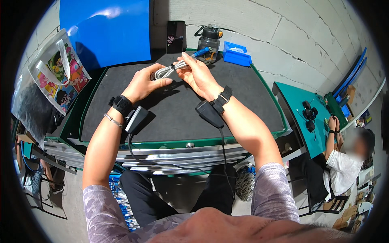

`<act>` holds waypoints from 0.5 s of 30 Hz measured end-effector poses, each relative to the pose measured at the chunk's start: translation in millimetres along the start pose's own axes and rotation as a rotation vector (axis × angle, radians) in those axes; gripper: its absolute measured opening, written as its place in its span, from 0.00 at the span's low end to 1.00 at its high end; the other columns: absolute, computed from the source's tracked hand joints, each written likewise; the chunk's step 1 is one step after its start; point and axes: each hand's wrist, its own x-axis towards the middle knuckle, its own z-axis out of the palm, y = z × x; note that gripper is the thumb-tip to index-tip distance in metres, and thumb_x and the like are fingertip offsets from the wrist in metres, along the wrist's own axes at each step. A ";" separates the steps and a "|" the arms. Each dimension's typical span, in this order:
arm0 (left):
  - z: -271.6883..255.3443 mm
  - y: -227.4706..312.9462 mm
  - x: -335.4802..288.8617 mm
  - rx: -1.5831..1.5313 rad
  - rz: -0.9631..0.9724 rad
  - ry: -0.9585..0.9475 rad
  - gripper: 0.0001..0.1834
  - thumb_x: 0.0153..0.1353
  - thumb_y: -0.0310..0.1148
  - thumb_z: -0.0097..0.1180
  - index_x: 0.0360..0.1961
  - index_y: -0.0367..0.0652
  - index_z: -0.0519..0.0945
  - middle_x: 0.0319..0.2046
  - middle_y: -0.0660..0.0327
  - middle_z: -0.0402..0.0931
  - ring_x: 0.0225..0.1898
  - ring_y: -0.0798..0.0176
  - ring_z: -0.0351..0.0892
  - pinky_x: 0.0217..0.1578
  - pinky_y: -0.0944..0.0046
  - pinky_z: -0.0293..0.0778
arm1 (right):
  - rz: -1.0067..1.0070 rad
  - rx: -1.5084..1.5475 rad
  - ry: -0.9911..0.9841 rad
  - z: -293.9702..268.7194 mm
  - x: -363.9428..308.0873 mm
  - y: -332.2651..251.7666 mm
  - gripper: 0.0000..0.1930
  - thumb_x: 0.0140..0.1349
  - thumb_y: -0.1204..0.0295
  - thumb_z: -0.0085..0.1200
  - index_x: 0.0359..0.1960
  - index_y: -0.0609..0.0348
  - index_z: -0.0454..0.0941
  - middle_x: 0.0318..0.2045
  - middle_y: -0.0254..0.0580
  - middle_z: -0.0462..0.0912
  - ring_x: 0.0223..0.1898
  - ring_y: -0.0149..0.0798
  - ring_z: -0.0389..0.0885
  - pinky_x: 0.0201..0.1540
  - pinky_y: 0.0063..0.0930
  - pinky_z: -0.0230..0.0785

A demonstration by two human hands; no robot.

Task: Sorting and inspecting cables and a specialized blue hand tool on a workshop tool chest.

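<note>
- Right of the clear, black-lidded bottle (208, 45): blue plastic bin (238, 59) holding something whitish.
- Nearer me, left of the bottle: coiled grey cable (163, 73), pinched by my left fingers (155, 67) and right fingers (189, 60), forearms slanting inward.

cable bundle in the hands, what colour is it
Light grey cable bundle, with a blue connector end; the head view shows it.

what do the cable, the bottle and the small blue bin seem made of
The cable looks sheathed in grey plastic or braided fabric; its surface seems slightly textured. The bottle is see-through, so clear plastic or glass. The bin is probably moulded plastic: smooth, evenly blue, slightly glossy.
</note>
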 end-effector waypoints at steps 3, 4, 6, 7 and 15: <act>0.8 0.8 1.2 -0.147 -0.086 -0.038 0.21 0.65 0.46 0.59 0.48 0.38 0.78 0.31 0.65 0.77 0.34 0.72 0.76 0.38 0.69 0.73 | -0.012 -0.010 -0.040 0.9 -1.0 -0.2 0.17 0.69 0.60 0.53 0.49 0.60 0.74 0.38 0.37 0.79 0.37 0.28 0.78 0.41 0.22 0.73; 0.6 0.9 1.1 -0.151 -0.069 -0.034 0.21 0.65 0.46 0.59 0.48 0.38 0.78 0.31 0.65 0.77 0.34 0.72 0.76 0.38 0.69 0.73 | -0.026 -0.012 -0.063 1.0 -1.2 0.0 0.17 0.69 0.61 0.53 0.51 0.60 0.73 0.38 0.36 0.79 0.37 0.28 0.78 0.41 0.21 0.73; -0.1 1.0 0.6 -0.266 -0.131 -0.014 0.19 0.69 0.43 0.53 0.46 0.35 0.79 0.30 0.66 0.77 0.32 0.73 0.77 0.37 0.71 0.74 | -0.043 -0.027 -0.063 0.8 -1.4 0.8 0.17 0.69 0.62 0.53 0.52 0.60 0.73 0.38 0.35 0.79 0.38 0.28 0.78 0.42 0.21 0.73; -0.3 1.1 0.1 -0.270 -0.135 -0.017 0.19 0.69 0.43 0.53 0.46 0.35 0.79 0.30 0.66 0.77 0.32 0.73 0.77 0.37 0.71 0.74 | -0.067 -0.036 -0.078 0.5 -1.5 1.2 0.17 0.69 0.63 0.53 0.54 0.60 0.72 0.38 0.35 0.78 0.38 0.28 0.78 0.42 0.21 0.73; -2.9 -0.3 -0.7 -0.419 -0.207 -0.036 0.19 0.70 0.44 0.51 0.45 0.37 0.79 0.30 0.64 0.79 0.30 0.73 0.79 0.34 0.72 0.74 | -0.040 -0.194 -0.097 -2.3 -3.1 -5.3 0.21 0.69 0.63 0.54 0.59 0.59 0.69 0.45 0.35 0.81 0.40 0.24 0.79 0.42 0.17 0.70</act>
